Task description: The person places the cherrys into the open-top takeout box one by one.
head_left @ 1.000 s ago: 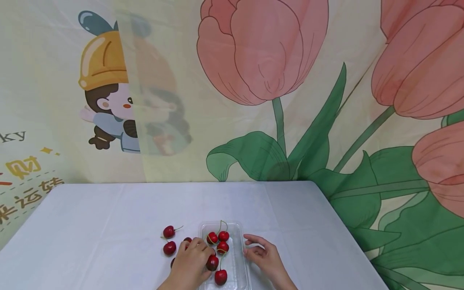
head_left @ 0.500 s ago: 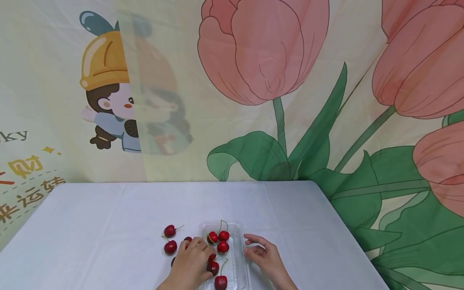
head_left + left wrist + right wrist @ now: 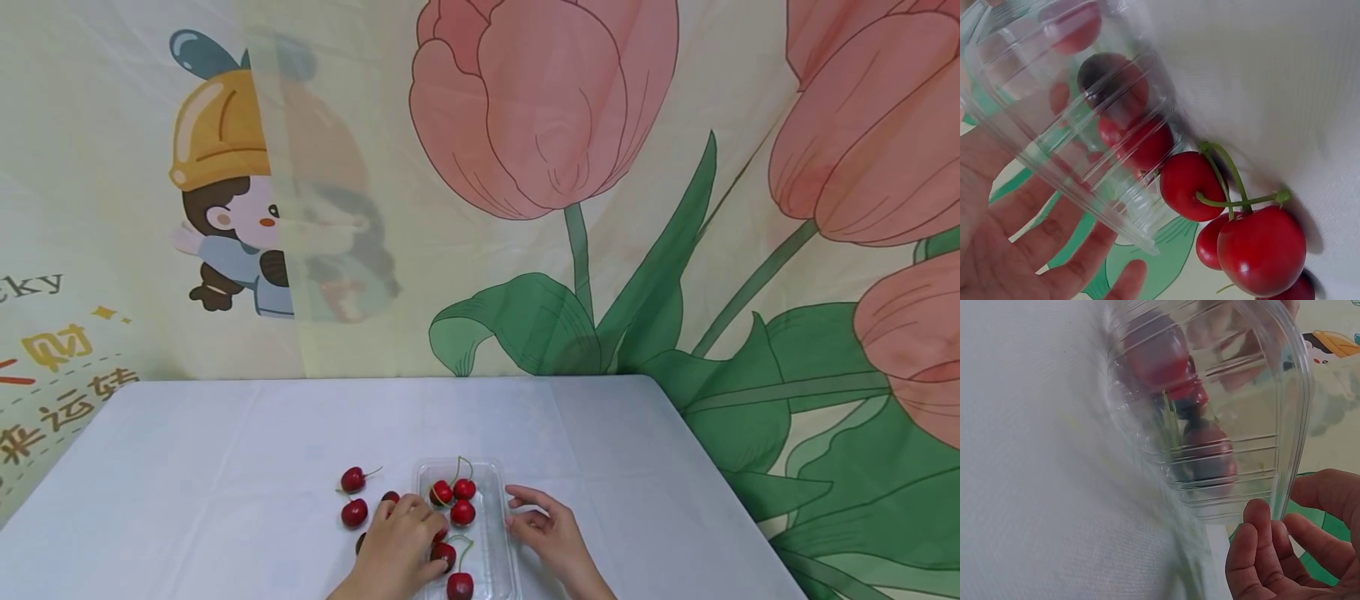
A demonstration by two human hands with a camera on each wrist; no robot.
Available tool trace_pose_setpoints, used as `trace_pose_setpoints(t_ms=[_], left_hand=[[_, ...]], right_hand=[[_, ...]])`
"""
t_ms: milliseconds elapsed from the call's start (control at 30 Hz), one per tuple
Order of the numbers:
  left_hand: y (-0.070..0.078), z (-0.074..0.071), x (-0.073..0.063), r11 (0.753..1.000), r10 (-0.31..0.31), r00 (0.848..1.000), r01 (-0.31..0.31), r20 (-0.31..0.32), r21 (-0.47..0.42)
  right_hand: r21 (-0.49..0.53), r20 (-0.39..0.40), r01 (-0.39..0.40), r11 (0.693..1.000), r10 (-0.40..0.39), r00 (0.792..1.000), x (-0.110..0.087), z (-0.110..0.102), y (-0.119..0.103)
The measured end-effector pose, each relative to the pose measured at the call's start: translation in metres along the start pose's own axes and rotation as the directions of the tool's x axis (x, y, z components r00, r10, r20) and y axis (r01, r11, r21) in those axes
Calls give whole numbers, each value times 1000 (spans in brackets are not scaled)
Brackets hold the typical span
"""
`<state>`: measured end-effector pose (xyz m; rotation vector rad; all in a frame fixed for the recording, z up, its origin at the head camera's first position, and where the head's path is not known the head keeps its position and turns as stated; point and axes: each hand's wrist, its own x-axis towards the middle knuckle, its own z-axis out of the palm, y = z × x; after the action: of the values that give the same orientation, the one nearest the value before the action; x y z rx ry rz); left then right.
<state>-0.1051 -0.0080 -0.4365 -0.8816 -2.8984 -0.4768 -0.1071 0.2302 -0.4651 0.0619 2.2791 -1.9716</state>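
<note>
In the head view a clear plastic box [image 3: 492, 479] stands at the front of the table, several dark red cherries [image 3: 462, 512] inside it. My left hand [image 3: 401, 542] reaches over its left side, thumb and fingertips around a cherry [image 3: 444, 557] that they partly hide. The left wrist view shows some fingers [image 3: 1079, 256] spread above the rim, others behind the clear wall. Beside the box's right side is my right hand [image 3: 551, 533], fingers loosely bent, holding nothing. Its fingertips are right at the rim in the right wrist view.
Several cherries [image 3: 354, 512] lie on the white tablecloth [image 3: 225, 492] left of the box, some partly behind my left hand. A printed cloth with tulips [image 3: 547, 100] and a cartoon figure [image 3: 225, 183] hangs behind the table.
Inside the box, the cherries by my left thumb have shifted slightly towards me, and a stem has swung to the right. Both hands stay nearly in place.
</note>
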Motion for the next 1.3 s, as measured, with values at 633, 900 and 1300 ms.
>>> trace_pose_setpoints(t_ms=[633, 900, 1300], left_hand=[[-22, -32, -25, 985, -79, 994, 67, -75, -159], [-43, -36, -37, 941, -302, 952, 291, -43, -174], [-63, -15, -39, 931, -331, 938, 343, 107, -123]], right_hand=[[0, -2, -10, 1000, 10, 1000, 0, 1, 1], [-9, 3, 3, 1000, -3, 1000, 0, 0, -1], [-12, -1, -19, 1000, 19, 1000, -1, 1, 0]])
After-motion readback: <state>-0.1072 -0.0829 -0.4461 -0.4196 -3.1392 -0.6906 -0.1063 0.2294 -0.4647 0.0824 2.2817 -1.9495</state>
